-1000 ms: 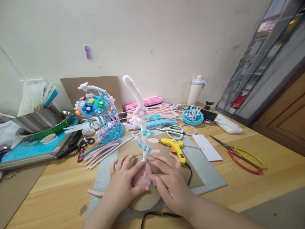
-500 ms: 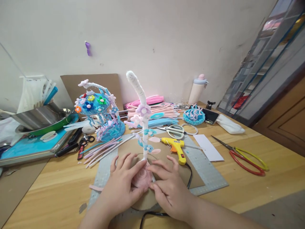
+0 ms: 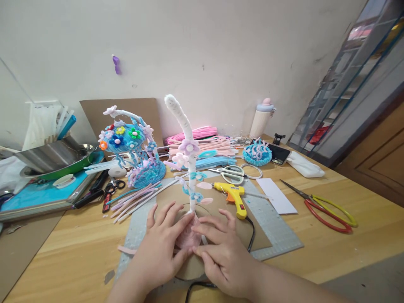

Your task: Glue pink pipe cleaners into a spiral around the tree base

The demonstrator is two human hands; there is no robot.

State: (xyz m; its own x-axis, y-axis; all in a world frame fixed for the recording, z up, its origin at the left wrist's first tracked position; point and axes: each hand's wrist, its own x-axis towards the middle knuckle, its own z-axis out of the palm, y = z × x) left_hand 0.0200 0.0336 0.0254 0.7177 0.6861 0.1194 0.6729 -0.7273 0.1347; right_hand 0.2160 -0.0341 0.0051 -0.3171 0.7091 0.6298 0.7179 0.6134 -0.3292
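Observation:
A white fuzzy stem (image 3: 192,185) with pipe-cleaner flowers and leaves stands upright, its top bent to the left. At its foot is a pink pipe-cleaner coil (image 3: 187,239), partly hidden by my fingers, over a brown cardboard disc (image 3: 192,269). My left hand (image 3: 162,240) grips the coil's left side between thumb and index finger, its other fingers spread. On the other side my right hand (image 3: 221,244) has its fingertips pressed on the coil, thumb and index finger at its front edge.
A yellow glue gun (image 3: 234,195) lies right of the stem, its black cord running by the cardboard. Red-and-yellow-handled scissors (image 3: 328,210) are farther right. At the left stand a blue flowered pipe-cleaner piece (image 3: 126,139) and a steel bowl (image 3: 53,153). Pink pipe cleaners (image 3: 202,147) lie behind.
My right-hand fingers have shifted slightly left, covering more of the pink coil. The stem's top has tipped a little to the left.

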